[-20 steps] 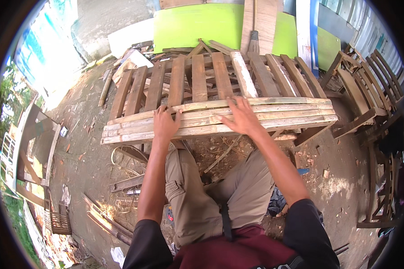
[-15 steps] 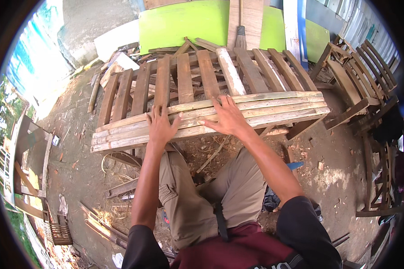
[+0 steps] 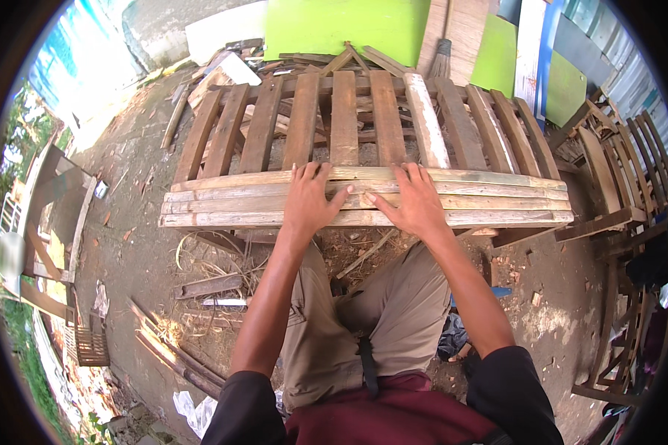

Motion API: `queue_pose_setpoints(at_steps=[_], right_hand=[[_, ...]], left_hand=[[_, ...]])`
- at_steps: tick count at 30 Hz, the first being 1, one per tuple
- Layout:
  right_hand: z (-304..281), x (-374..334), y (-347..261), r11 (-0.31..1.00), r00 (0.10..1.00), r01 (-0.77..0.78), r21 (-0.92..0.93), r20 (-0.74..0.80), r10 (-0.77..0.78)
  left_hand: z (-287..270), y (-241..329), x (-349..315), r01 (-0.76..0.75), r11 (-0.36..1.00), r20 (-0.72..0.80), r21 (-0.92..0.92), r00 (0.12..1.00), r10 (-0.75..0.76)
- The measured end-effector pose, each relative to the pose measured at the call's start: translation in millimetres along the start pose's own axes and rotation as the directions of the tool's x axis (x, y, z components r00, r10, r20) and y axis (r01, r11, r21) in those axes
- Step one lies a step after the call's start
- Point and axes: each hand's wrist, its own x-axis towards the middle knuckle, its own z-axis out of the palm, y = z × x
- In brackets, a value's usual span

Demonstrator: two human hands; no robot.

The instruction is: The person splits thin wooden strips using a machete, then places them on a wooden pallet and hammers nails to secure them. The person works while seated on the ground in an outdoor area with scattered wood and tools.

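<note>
Several long pale bamboo strips (image 3: 497,202) lie side by side along the near edge of a slatted wooden bench (image 3: 344,122). My left hand (image 3: 311,200) rests on them left of their middle, palm down with fingers spread across the strips. Just to its right, my right hand (image 3: 417,202) lies flat in the same way, its thumb pointing toward the left thumb. A narrow gap separates the two thumbs. Neither hand is wrapped around anything. Brown slats run away from me behind the strips, and one slat (image 3: 426,122) has worn white paint.
Scrap wood (image 3: 226,74) is heaped behind the bench, near a broom (image 3: 441,59) leaning on a board. Wooden furniture frames (image 3: 608,174) stand at the right. Long sticks (image 3: 174,356) and loose fibres lie on the dirt floor at left. A blue object (image 3: 497,291) lies right of my knee.
The view has shifted, so the bench and strips now appear level instead of slanting up to the right. Both hands remain flat on the strips.
</note>
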Motion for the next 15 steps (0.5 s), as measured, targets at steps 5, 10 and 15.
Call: queue_pose_setpoints(at_steps=[5, 10, 15], right_hand=[[4, -1, -5, 0.999, 0.997, 0.029, 0.034, -0.074, -0.027], [0, -9, -7, 0.994, 0.999, 0.022, 0.107, -0.042, -0.018], [-3, -4, -10, 0.995, 0.999, -0.021, 0.097, -0.028, 0.024]], left_hand=[[-4, -3, -5, 0.017, 0.999, -0.012, 0.028, 1.000, -0.017], [-3, 8, -10, 0.052, 0.998, 0.004, -0.035, 0.999, -0.052], [-6, 10, -9, 0.085, 0.996, 0.041, -0.010, 0.996, -0.085]])
